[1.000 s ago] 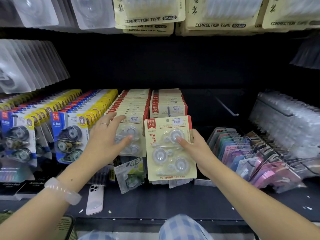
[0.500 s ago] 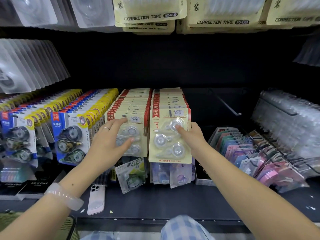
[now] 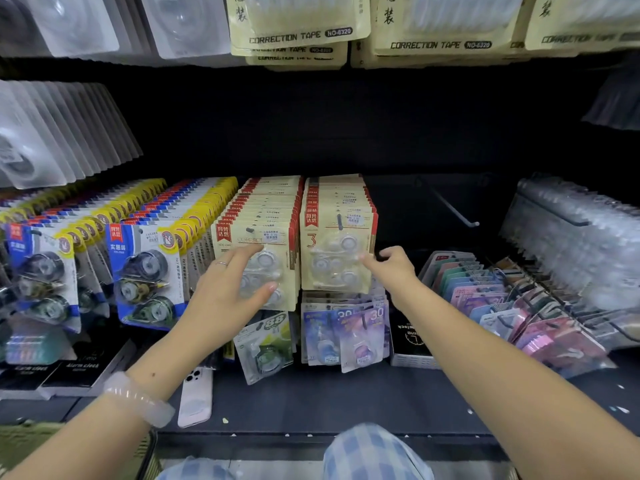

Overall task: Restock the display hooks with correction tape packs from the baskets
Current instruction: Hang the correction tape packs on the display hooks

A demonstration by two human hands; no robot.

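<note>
Single head-worn view, wide-angle, edges bowed. Looks forward and slightly down into a dark shelf bay, close in. Both forearms enter from the bottom corners, left hand [image 3: 227,292] and right hand [image 3: 393,268] near frame centre. Rows of correction tape packs [image 3: 337,251] on hooks sit dead ahead at mid-height. Upper hanging packs [image 3: 298,26] are cropped by the top edge. Shelf ledge [image 3: 346,403] fills the lower band; checked fabric at the bottom edge, probably the wearer's knee. No second view, so no shared area.
</note>
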